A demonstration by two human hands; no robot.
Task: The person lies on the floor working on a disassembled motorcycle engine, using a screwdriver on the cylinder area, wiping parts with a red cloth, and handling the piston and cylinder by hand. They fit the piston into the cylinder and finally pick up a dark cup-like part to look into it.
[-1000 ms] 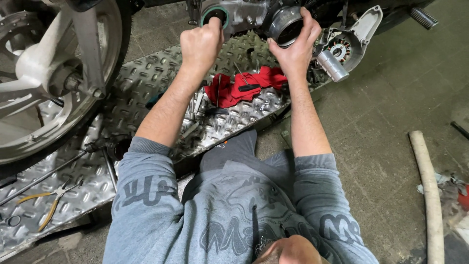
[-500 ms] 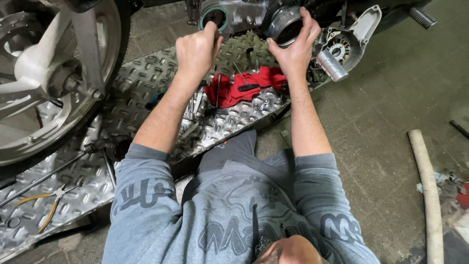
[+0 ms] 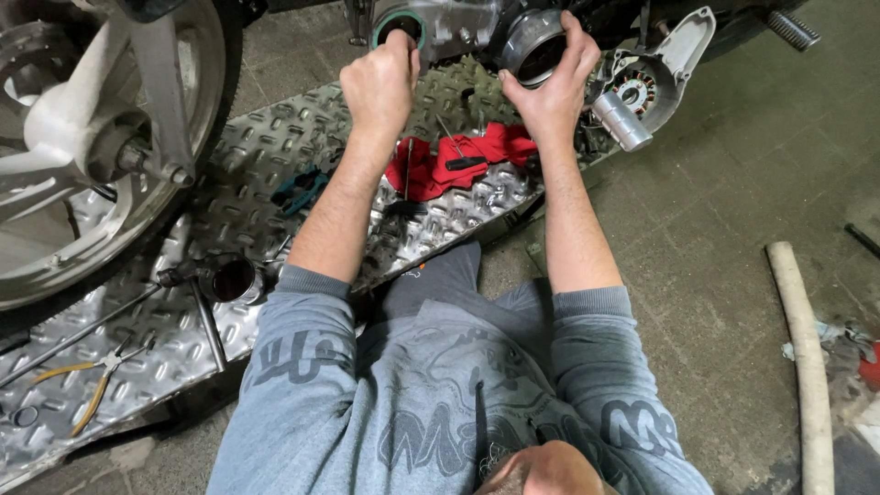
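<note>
Comparing with the two earlier views, very little has shifted: both arms stay raised to the same spots on the motorcycle engine case [image 3: 458,27], and only the viewpoint drifts slightly. The left hand [image 3: 380,82] remains curled into a loose fist just below the green-rimmed round opening [image 3: 400,23], its knuckles toward the camera; whether anything is pinched inside that fist cannot be told. The right hand [image 3: 550,87] keeps its fingers spread wide around the round metal housing [image 3: 533,46], thumb on one side and fingertips [image 3: 573,27] over the far edge, so it grips that part on the engine itself, at the top middle of the view.

My reading is that the steadiness means a sustained hold or slow turning effort, not a reach or a release; the housing looks seated in place, not lifted free.

Beneath the forearms, a red rag [image 3: 458,160] lies on the diamond-plate ramp [image 3: 275,156] with a dark-handled tool [image 3: 466,163] on top. A stator cover [image 3: 655,73] hangs to the right of the right hand. Farther left sit a socket on a long bar [image 3: 234,280], yellow-handled pliers [image 3: 87,390] and the rear wheel [image 3: 82,137]. A pale hose [image 3: 807,357] lies on the concrete floor [image 3: 715,229].
</note>
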